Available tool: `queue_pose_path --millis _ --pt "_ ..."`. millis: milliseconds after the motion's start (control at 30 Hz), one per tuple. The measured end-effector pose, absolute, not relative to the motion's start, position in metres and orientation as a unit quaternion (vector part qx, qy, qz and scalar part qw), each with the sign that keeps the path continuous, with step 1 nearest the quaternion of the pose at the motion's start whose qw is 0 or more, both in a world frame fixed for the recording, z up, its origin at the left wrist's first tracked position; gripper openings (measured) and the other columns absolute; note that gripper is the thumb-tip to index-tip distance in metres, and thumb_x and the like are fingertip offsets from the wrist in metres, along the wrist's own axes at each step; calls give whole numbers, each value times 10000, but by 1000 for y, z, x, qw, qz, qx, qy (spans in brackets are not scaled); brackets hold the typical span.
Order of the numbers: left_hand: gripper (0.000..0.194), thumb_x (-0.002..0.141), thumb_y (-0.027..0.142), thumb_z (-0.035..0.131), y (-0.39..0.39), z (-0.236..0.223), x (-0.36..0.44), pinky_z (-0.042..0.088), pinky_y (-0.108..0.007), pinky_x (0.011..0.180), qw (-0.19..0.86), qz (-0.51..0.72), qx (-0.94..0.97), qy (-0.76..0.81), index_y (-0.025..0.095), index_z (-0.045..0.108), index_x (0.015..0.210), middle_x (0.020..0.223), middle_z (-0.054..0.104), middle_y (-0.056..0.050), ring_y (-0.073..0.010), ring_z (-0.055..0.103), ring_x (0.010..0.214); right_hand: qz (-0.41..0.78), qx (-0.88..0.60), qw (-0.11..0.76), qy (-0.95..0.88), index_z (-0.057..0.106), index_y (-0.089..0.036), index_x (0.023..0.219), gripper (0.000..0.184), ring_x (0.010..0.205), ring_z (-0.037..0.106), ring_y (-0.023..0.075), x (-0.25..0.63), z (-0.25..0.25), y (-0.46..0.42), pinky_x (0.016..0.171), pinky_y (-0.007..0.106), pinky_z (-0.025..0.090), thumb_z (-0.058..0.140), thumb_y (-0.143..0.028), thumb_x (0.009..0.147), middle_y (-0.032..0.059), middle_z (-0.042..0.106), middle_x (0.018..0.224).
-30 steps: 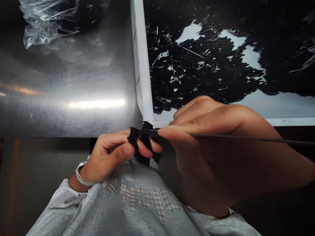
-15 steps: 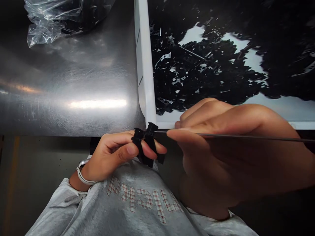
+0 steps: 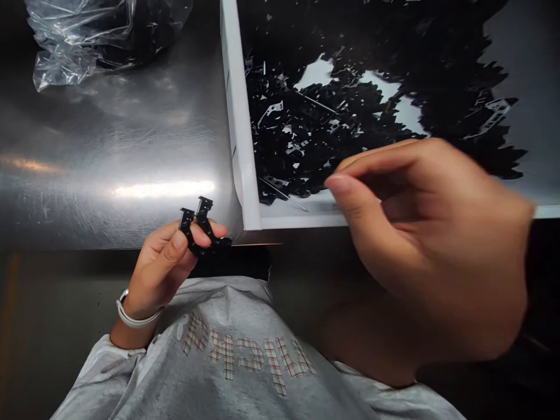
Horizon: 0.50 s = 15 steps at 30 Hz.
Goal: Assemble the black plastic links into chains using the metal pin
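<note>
While the left hand (image 3: 168,265) pinches a small stack of black plastic pieces (image 3: 198,228) near the table's (image 3: 109,175) near edge, just left of the white tray (image 3: 238,140), the right hand (image 3: 431,245) hovers blurred over the tray's near rim, fingers curled, seemingly empty. A judged pause between pieces: next calls for picking another from the black heap (image 3: 350,111).

Plaid letters on the grey sweatshirt (image 3: 245,361) are unreadable.
</note>
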State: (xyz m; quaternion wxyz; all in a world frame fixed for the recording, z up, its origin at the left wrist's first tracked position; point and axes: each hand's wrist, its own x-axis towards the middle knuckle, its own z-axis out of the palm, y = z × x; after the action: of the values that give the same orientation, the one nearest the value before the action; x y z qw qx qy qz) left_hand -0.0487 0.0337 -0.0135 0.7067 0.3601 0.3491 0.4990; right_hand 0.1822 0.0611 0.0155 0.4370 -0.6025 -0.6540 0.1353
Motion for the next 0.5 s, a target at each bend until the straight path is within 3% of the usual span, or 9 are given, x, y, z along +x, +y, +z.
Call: queue_pose_path --millis 67,133,233,367,500 --pt "219 1018 365 629 34 -13 -51 564 -227 982 712 507 352 334 295 820 938 1070 827 4 -129 749 1066 165 -569 331 -735 664 -226 813 128 627 613 141 201 20 72 531 304 412 724 -163 906 -2 695 734" --pt "229 1029 341 613 34 -13 -51 556 -209 983 720 504 356 318 290 826 960 1076 829 5 -118 748 1070 170 -539 295 -771 693 -217 757 156 543 588 110 211 22 88 507 285 377 776 -176 882 -36 689 640" --pt "230 1025 367 618 33 -13 -50 564 -245 972 720 494 367 320 284 823 959 1077 830 -13 -145 753 1064 219 -494 231 -809 689 -234 590 282 386 479 92 212 14 111 406 275 289 898 -253 778 -79 576 439" --pt "272 1010 443 626 34 -14 -48 580 -334 973 717 479 374 342 257 808 933 1080 824 -60 -207 757 1061 179 -484 164 -841 679 -242 526 311 320 440 85 215 1 122 325 257 268 921 -78 631 -94 556 400" --pt "249 1009 416 633 36 -12 -47 568 -337 993 736 475 365 314 264 818 939 1082 824 -54 -204 755 1066 132 -492 191 -839 702 -259 634 255 352 465 87 239 9 111 352 266 265 841 -77 746 -85 575 439"
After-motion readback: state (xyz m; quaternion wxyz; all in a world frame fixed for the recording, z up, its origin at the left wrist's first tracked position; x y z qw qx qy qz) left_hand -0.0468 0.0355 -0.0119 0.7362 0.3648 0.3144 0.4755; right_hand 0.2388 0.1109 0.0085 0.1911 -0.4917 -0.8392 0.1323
